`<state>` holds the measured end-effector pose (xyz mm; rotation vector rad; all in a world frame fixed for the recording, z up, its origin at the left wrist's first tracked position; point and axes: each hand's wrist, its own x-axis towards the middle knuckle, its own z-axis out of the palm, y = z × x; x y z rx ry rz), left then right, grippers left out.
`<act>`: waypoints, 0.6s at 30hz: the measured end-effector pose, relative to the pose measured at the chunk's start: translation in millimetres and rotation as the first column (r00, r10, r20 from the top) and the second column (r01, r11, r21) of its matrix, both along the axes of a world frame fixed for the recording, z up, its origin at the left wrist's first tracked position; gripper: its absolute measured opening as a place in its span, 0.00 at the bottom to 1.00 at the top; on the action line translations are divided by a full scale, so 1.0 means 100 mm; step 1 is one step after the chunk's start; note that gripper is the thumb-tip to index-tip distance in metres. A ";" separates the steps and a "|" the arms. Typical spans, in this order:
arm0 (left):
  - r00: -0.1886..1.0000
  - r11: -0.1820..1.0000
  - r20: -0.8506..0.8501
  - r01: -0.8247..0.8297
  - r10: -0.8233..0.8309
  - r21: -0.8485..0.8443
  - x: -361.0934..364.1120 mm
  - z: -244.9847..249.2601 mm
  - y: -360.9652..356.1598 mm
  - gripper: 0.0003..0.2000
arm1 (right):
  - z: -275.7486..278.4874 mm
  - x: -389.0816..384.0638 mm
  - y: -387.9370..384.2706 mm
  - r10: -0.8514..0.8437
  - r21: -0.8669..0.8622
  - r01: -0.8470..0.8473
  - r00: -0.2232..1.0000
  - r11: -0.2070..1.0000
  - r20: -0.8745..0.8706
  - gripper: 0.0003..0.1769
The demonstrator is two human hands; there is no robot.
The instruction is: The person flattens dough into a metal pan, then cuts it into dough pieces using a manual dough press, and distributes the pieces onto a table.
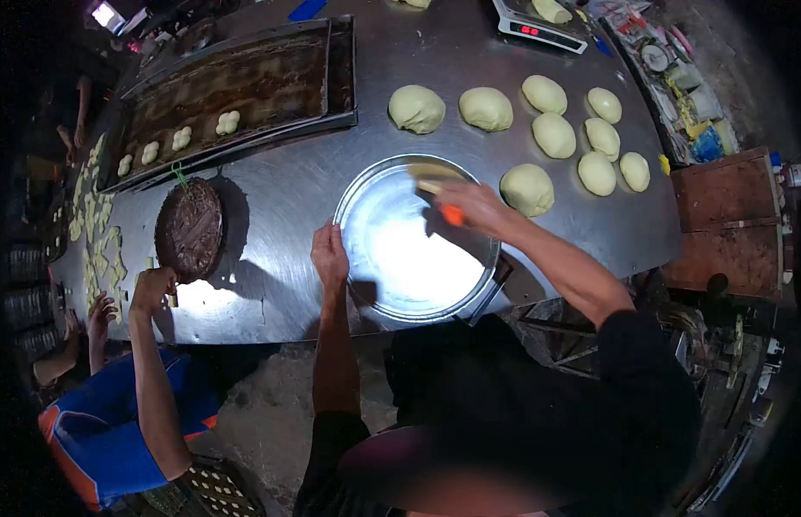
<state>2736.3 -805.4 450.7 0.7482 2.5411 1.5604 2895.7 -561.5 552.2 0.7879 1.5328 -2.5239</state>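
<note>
A large round metal tray with a raised rim lies on the steel table in front of me. My left hand grips its left rim, thumb and fingers closed on the edge. Over the tray's upper right part, my right hand is closed around a tool with an orange handle; its pale front end is blurred and I cannot tell its kind. A large dough ball sits just right of this hand.
More dough balls stand at the back right, near a digital scale. Left lie a baking tray with small dough clusters and a bowl of brown paste. A co-worker's hand is beside the bowl; dough strips lie farther left.
</note>
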 end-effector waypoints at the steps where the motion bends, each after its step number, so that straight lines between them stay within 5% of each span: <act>1: 0.999 1.000 -0.038 0.000 -0.001 -0.024 -0.01 0.01 0.00 0.15 | 0.02 0.28 -0.09 0.011 0.103 -0.010 1.000 0.995 -0.006 0.11; 2: 0.997 0.999 -0.080 -0.004 0.000 -0.040 -0.03 0.03 0.05 0.15 | 0.05 0.57 -0.25 0.102 0.356 -0.096 0.995 0.930 0.002 0.14; 3: 0.998 0.998 -0.066 0.007 -0.010 -0.059 -0.04 -0.01 0.05 0.15 | 0.02 0.92 -0.43 0.309 0.757 -0.146 0.948 0.637 -0.077 0.17; 4: 1.000 0.999 -0.010 -0.003 0.003 -0.045 -0.07 -0.11 0.06 0.15 | -0.07 1.15 -0.69 0.410 0.896 -0.100 0.907 0.433 -0.097 0.21; 5: 1.000 1.000 -0.024 -0.001 0.001 -0.026 -0.04 -0.09 0.08 0.14 | -0.18 1.24 -0.95 0.370 0.765 -0.154 0.922 0.625 -0.116 0.21; 6: 0.999 0.998 -0.050 -0.002 0.005 0.062 -0.05 -0.23 0.09 0.13 | -0.36 1.25 -0.96 0.641 0.970 -0.027 0.755 0.242 -0.139 0.20; 7: 1.000 1.000 0.004 -0.005 0.005 0.006 -0.08 -0.26 0.08 0.12 | -0.45 1.11 -0.99 0.608 0.965 -0.027 0.781 0.259 -0.142 0.21; 8: 1.000 0.999 0.005 0.006 -0.006 -0.040 -0.07 -0.16 0.08 0.13 | -0.36 0.90 -0.95 0.472 0.801 -0.194 0.873 0.566 -0.122 0.22; 11: 0.998 0.991 0.014 -0.058 0.060 -0.118 -0.17 -0.16 -0.01 0.17 | -0.36 0.81 -0.38 0.213 0.843 0.303 0.878 0.444 -0.428 0.17; 12: 0.995 0.988 0.054 -0.077 0.085 -0.131 -0.19 -0.10 -0.04 0.18 | 0.08 1.10 -0.10 0.107 0.805 0.347 0.888 0.481 -0.447 0.13; 13: 0.994 0.992 0.076 -0.077 0.085 -0.100 -0.24 -0.13 -0.09 0.19 | 0.09 1.44 0.22 0.072 0.835 0.498 0.848 0.234 -0.525 0.09; 15: 0.995 0.993 0.057 -0.074 0.080 -0.088 -0.33 -0.17 -0.15 0.20 | 0.03 2.28 0.77 -0.294 0.787 0.603 0.782 0.131 -0.550 0.10; 17: 0.999 0.985 0.010 -0.047 0.049 -0.164 -0.48 -0.29 -0.23 0.21 | -0.11 3.03 1.25 -0.660 0.914 0.337 0.637 -0.224 -0.397 0.09; 18: 0.997 0.994 0.082 -0.002 0.011 -0.113 -0.43 -0.18 -0.19 0.21 | -0.26 3.36 1.53 -0.754 0.953 0.207 0.584 -0.222 -0.302 0.09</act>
